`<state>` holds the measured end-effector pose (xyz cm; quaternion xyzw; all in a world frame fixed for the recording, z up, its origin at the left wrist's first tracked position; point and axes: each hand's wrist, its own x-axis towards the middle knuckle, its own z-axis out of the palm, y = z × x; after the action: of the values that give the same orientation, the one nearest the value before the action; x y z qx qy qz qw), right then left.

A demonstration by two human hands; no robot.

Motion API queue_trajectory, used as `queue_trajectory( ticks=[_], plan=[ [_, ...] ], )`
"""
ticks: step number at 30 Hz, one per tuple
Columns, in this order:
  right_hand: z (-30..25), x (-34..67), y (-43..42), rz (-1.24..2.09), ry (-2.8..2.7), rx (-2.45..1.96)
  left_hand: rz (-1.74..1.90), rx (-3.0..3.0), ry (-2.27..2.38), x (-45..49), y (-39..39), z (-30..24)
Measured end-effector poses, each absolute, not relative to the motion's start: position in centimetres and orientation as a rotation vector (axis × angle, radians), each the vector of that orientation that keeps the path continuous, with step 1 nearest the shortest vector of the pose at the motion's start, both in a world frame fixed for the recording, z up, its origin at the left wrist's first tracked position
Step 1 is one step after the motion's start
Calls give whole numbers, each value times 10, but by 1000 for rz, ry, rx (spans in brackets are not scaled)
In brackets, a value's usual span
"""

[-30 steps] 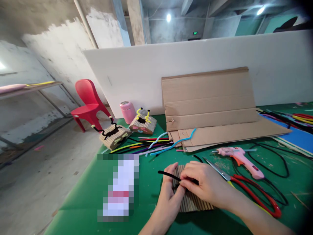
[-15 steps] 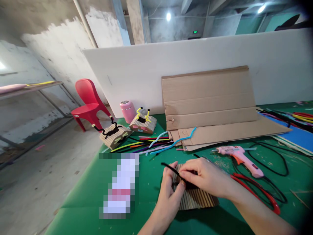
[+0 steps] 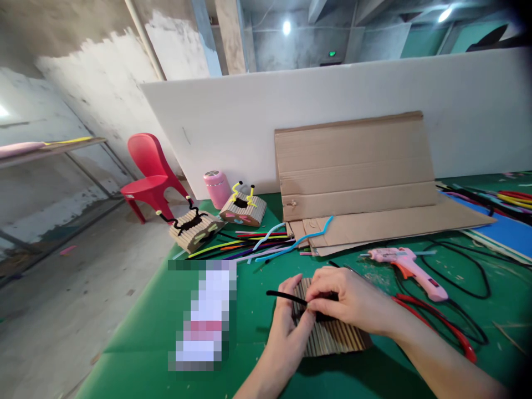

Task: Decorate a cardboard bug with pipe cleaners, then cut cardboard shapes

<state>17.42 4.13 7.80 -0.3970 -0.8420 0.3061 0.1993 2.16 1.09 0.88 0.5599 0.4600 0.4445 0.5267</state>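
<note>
Box (image 3: 336, 339) is rested on the green table (image 3: 137, 332), its left end gripped by the left hand (image 3: 288, 321), with fingers closed around it and thumb laid on top. A black stem (image 3: 285, 295) is pinched between thumb and fingers of the right hand (image 3: 347, 293), over the dark opening; whether it is fixed there cannot be told. The ribbed covering appears done. On the black-stemmed model (image 3: 198, 233) and the yellow-stemmed model (image 3: 247, 212), raised pairs with contrasting tips are seen. By comparison, the work is judged partway: no tip is shown on the stem's free end, and no upright pair is seen. Side trimmings, if any, are hidden.
</note>
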Motion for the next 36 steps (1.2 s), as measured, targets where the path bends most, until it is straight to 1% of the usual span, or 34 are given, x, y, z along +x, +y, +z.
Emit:
queue_trajectory(
  ticks=[7,11,19,21,25,27,30,36],
  plan=[
    [80,173,54,975,-2465,-1017,1109,1365,1059,21,12,10],
    [81,172,55,986,-2459,-1014,1101,1321,1057,21,11,8],
    [70,189,46,1137,-2044,-1152,1156,1141,1135,13,7,6],
    [62,196,43,1119,-1933,-1194,1191,1120,1199,11,6,9],
    [43,210,38,901,-1720,-1323,1290,1196,1308,8,3,15],
    [36,215,37,844,-1636,-1338,1319,1273,1306,9,0,17],
    [29,217,35,869,-1576,-1316,1332,1380,1292,13,-1,20],
    [28,209,28,951,-1635,-1276,1319,1434,1289,26,2,26]
  ],
)
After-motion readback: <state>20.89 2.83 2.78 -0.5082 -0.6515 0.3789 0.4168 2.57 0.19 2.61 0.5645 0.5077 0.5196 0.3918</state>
